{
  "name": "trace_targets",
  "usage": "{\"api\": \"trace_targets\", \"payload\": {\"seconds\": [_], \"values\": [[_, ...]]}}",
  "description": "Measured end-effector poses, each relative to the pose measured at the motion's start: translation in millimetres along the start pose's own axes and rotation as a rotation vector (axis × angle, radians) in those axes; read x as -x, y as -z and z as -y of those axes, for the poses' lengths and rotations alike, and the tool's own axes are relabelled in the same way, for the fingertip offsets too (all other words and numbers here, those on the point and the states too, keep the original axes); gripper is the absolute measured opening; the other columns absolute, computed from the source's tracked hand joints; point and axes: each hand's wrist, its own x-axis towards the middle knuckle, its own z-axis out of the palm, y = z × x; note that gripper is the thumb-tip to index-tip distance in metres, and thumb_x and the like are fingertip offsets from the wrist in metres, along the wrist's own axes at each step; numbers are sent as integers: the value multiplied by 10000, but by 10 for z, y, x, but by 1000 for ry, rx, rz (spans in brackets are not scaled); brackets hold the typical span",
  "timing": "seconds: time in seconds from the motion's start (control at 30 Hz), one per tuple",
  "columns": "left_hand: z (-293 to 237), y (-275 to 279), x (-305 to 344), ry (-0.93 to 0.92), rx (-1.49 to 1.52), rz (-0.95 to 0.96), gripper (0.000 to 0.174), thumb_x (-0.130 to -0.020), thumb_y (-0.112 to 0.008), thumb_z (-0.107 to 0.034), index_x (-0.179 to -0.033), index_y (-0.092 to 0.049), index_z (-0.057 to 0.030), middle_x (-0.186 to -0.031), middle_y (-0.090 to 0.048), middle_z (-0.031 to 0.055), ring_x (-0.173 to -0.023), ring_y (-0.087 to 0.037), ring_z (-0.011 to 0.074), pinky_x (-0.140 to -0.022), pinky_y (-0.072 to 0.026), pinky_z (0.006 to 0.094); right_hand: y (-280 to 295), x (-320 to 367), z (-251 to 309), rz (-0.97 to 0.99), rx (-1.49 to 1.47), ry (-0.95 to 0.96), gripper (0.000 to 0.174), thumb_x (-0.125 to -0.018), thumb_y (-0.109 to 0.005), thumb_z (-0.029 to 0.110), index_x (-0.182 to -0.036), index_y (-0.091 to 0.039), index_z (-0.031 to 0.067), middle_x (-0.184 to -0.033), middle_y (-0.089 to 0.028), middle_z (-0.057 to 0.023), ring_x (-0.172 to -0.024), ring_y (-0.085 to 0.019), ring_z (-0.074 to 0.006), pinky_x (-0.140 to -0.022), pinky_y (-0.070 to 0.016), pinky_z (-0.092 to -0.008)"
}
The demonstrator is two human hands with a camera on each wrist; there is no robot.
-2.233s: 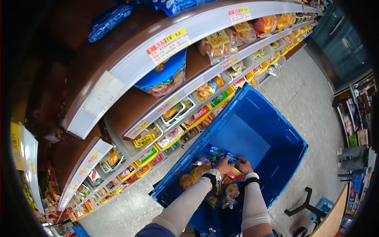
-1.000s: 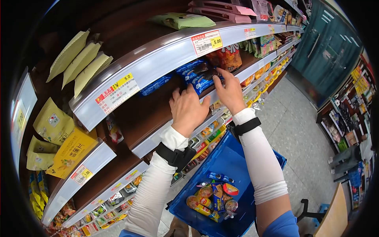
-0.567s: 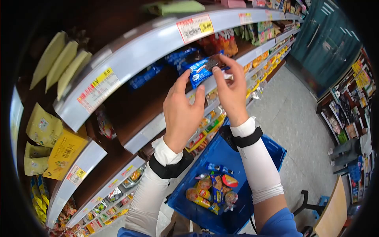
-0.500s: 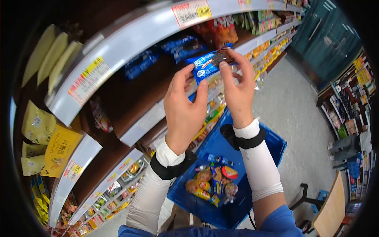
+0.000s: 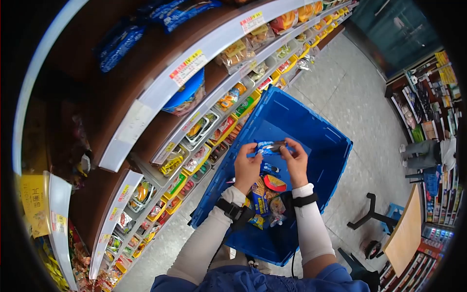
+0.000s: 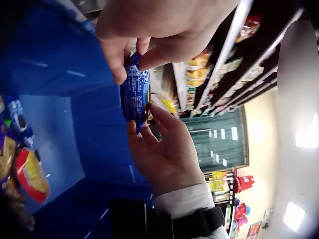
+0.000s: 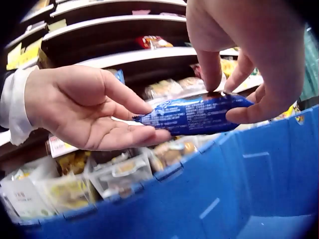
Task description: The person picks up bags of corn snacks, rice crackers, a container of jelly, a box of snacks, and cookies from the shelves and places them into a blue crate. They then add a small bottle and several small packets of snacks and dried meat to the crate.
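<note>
A blue snack packet (image 5: 269,147) with a picture of dark cookies is held level over the blue crate (image 5: 316,119). My left hand (image 5: 247,168) pinches its left end between thumb and fingers; my right hand (image 5: 296,165) grips the right end. White print covers the side of the packet (image 7: 189,114) seen in the right wrist view. Inside the crate, below the hands, lie another blue packet (image 5: 270,169), a red-and-yellow pack (image 5: 275,183) and a blue-and-yellow bag (image 5: 260,198). My left forearm and hand hide part of this pile.
Shelves with price labels (image 5: 187,68) run along the left, close to the crate. More blue packets (image 5: 185,12) lie on an upper shelf. At the right are a wooden board (image 5: 406,228), a black stand (image 5: 367,214) and a person (image 5: 423,153) farther off.
Both hands took a blue packet from the shelf, drew it out and brought it down over the crate. The head view has tilted down towards the crate.
</note>
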Motion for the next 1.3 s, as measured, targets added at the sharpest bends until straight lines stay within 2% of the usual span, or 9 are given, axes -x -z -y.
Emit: {"api": "trace_targets", "payload": {"seconds": [0.2,0.37,0.43,0.6,0.67,0.9,0.97,1.13,1.3], "values": [[1117,-63,-130,268,-151,16,394,-716,-582,-65,-1094,-493,4,-1041,-549,169,-939,-551,258,-787,-438,319,62,-118,-840,130,142,-316,271,-730,-629,78,-998,-593,55,-871,-595,-41,-719,-527,-108,-635,-432,-239],[1832,-96,-341,345,-293,92,503,-760,-500,0,-1242,-356,-8,-1111,-489,123,-889,-549,204,-697,-451,289,28,-243,-1485,273,395,-297,280,-754,-603,65,-1031,-566,44,-888,-599,-39,-770,-540,-108,-695,-429,-228],[1933,-120,-384,431,-303,73,581,-747,-504,-17,-1290,-297,-11,-1142,-489,118,-993,-492,202,-811,-392,288,15,-297,-1601,378,392,-411,338,-744,-615,81,-1070,-545,26,-949,-593,-69,-880,-541,-158,-812,-409,-262],[2162,-144,-486,511,-235,118,600,-730,-527,-25,-1283,-296,13,-1128,-502,111,-989,-483,168,-819,-379,275,-10,-328,-1871,386,352,-458,377,-713,-622,73,-1076,-542,10,-942,-594,-81,-876,-548,-168,-795,-416,-266],[2205,-182,-504,532,-172,85,599,-688,-558,-113,-1247,-368,-8,-1181,-464,210,-1098,-448,299,-906,-358,339,-14,-343,-2002,398,344,-453,385,-711,-620,67,-1082,-537,5,-966,-593,-85,-900,-546,-174,-815,-408,-269],[2085,-200,-435,479,-347,109,503,-704,-564,-154,-1177,-457,-22,-1110,-522,203,-1049,-491,314,-880,-384,345,6,-279,-2051,370,573,-347,367,-713,-618,153,-1059,-563,44,-1003,-586,-154,-949,-554,-255,-829,-409,-306],[1792,-198,-297,361,-362,114,436,-727,-564,-162,-1135,-492,-26,-1083,-543,188,-1003,-524,298,-850,-406,339,-2,-224,-1871,314,496,-409,345,-710,-615,165,-1037,-578,59,-952,-602,-164,-893,-578,-281,-791,-432,-330],[590,-48,54,135,-42,170,321,-791,-555,-64,-1093,-492,28,-1059,-553,120,-934,-550,178,-791,-440,276,-191,-76,-814,148,197,-203,231,-787,-557,76,-1006,-577,4,-923,-611,-85,-787,-572,-135,-685,-456,-254],[-971,370,345,-284,31,71,263,-794,-532,-45,-1053,-525,0,-977,-576,117,-867,-579,200,-747,-456,277,-504,24,763,65,10,242,161,-797,-551,45,-953,-589,30,-852,-558,-22,-750,-512,-75,-641,-418,-195]]}}
